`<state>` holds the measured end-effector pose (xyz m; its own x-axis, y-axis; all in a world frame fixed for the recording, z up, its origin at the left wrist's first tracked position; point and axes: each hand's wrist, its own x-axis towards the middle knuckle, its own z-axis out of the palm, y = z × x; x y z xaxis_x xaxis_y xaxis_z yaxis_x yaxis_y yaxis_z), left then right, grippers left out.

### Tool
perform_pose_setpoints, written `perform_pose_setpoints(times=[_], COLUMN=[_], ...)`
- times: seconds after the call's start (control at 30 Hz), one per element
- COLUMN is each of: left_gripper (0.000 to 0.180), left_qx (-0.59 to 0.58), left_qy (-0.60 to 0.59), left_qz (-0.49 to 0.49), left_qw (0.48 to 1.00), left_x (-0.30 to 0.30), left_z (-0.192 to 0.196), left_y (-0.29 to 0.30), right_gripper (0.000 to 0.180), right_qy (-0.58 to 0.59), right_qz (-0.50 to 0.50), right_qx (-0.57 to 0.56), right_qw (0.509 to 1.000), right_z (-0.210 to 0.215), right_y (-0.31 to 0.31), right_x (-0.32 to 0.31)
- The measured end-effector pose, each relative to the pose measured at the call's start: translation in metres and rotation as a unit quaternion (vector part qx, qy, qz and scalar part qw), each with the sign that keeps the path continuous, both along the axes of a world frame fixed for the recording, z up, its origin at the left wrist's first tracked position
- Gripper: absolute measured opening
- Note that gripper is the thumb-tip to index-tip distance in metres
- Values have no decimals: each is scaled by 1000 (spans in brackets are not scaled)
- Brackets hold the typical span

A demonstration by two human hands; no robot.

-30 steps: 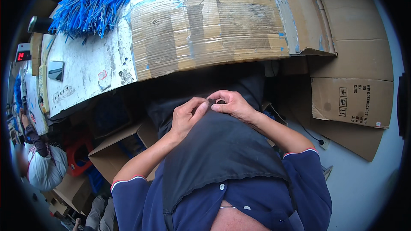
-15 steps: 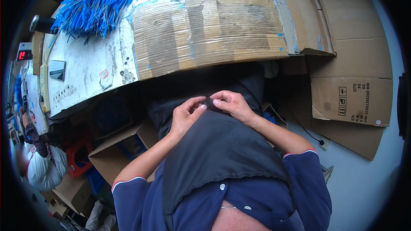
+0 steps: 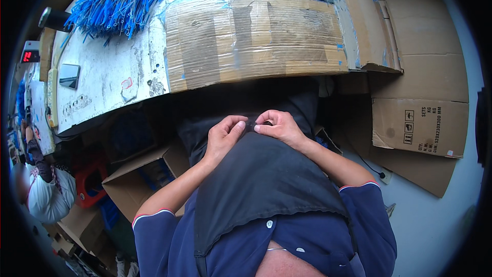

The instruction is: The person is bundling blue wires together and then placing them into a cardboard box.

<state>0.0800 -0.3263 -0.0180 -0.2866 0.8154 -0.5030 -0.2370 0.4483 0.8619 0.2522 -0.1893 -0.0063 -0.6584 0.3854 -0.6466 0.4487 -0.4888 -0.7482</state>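
Observation:
My left hand (image 3: 223, 136) and my right hand (image 3: 279, 127) meet over my lap, close in front of the bench's near edge. Thumb and fingers of each are pinched together. A small dark piece (image 3: 250, 125) lies between the fingertips, black against black; I cannot make out what it is. Under and around the hands spreads a black apron (image 3: 266, 174).
Ahead stands a white workbench (image 3: 102, 72) partly covered by a cardboard sheet (image 3: 251, 41). Blue-tipped wires (image 3: 118, 7) are heaped at its left. Flattened cartons (image 3: 417, 123) lean at right. An open carton (image 3: 130, 179) and another person (image 3: 51, 195) are at left.
My fingertips have drawn slightly apart around the small dark piece. The bench appears slightly lower and farther right, as the head view has shifted.

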Motion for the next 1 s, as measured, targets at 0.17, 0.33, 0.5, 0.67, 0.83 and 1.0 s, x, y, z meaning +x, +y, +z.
perform_pose_setpoints(times=[0.17,0.33,0.5,0.67,0.83,1.0], left_gripper=[24,20,17,17,23,22], left_qx=[2,-11,-26,1,-1,12], left_qy=[-49,-41,-66,-140,-90,-82], left_qz=[-4,7,-16,5,2,-26], left_qw=[999,999,997,990,996,996], left_x=[-2,-1,-3,-4,-6,-9], left_z=[-8,-15,-19,-18,-10,3], left_y=[-1,-3,-5,-4,1,4], right_gripper=[20,16,15,11,9,9], right_qy=[12,-25,-24,-10,-12,-6], right_qz=[-28,14,-1,-41,-71,-101], right_qx=[-52,-11,-43,-88,-104,-165], right_qw=[998,1000,999,995,992,981], right_z=[1,4,7,7,4,-6], right_y=[2,3,5,4,5,6], right_x=[-4,-4,-6,-8,-5,-1])
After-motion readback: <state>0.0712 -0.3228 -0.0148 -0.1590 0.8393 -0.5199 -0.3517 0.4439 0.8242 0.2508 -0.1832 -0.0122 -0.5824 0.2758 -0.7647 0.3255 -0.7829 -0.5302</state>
